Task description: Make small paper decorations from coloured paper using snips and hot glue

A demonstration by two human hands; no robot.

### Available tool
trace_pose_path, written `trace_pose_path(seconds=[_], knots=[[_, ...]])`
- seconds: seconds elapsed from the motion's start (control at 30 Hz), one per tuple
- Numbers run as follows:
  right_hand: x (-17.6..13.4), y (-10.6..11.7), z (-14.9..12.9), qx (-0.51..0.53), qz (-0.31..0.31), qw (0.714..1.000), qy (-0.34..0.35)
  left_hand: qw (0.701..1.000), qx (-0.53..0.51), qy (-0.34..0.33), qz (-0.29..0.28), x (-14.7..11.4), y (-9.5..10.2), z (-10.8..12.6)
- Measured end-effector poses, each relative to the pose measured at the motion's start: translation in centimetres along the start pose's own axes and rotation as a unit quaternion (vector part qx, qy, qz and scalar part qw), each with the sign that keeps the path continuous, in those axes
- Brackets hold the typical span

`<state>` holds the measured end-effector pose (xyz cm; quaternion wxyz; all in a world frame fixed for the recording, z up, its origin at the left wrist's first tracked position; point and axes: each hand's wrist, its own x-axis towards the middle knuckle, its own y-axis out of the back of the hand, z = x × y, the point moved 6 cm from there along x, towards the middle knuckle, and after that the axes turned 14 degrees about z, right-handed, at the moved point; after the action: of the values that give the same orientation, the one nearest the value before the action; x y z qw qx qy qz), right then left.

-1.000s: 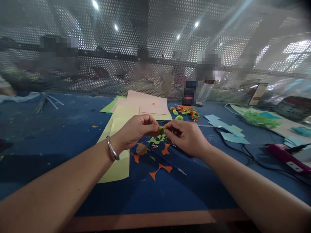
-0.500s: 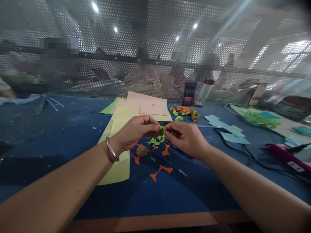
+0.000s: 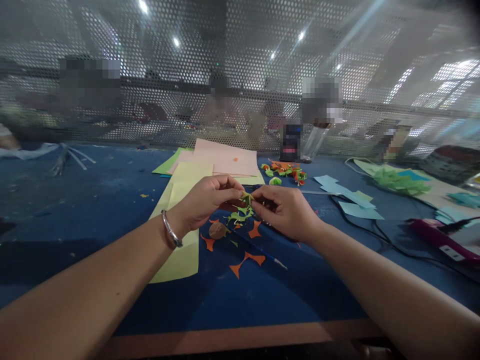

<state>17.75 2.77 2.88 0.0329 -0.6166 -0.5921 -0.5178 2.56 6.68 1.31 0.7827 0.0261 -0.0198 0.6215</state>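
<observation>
Left hand point(image 3: 206, 202) and right hand point(image 3: 288, 212) pinch a small folded yellow-green paper point(image 3: 247, 198) between them.
It is over the worktop point(image 3: 240, 305), green scraps point(image 3: 240, 215) toward its seven o'clock, light-blue papers point(image 3: 347, 193) at three.

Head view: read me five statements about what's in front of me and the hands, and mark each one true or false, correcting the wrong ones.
1. The left hand and the right hand both pinch the green piece. True.
2. The bracelet is on the right wrist. False: the bracelet is on the left wrist.
3. The blue stick lies on the table. True.
4. The light blue papers lie left of the left hand. False: they lie to the right of the right hand.
5. The power strip is yellow. False: it is magenta.
6. Orange scraps lie near the blue stick. True.
</observation>
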Motion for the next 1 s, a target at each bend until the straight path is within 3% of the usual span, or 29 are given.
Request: trace_pose_path(seconds=[0.2,0.7,1.0], knots=[[-0.02,-0.09,0.15,0.002,-0.007,1.000,0.003,1.000,0.022,-0.021,0.005,0.16,0.28,0.29],[-0.08,-0.32,0.30,0.015,-0.019,1.000,0.003,0.998,0.038,0.008,-0.045,0.19,0.43,0.13],[-0.02,-0.32,0.01,0.020,-0.017,1.000,0.013,0.998,0.034,0.028,-0.046,0.40,0.69,0.15]])
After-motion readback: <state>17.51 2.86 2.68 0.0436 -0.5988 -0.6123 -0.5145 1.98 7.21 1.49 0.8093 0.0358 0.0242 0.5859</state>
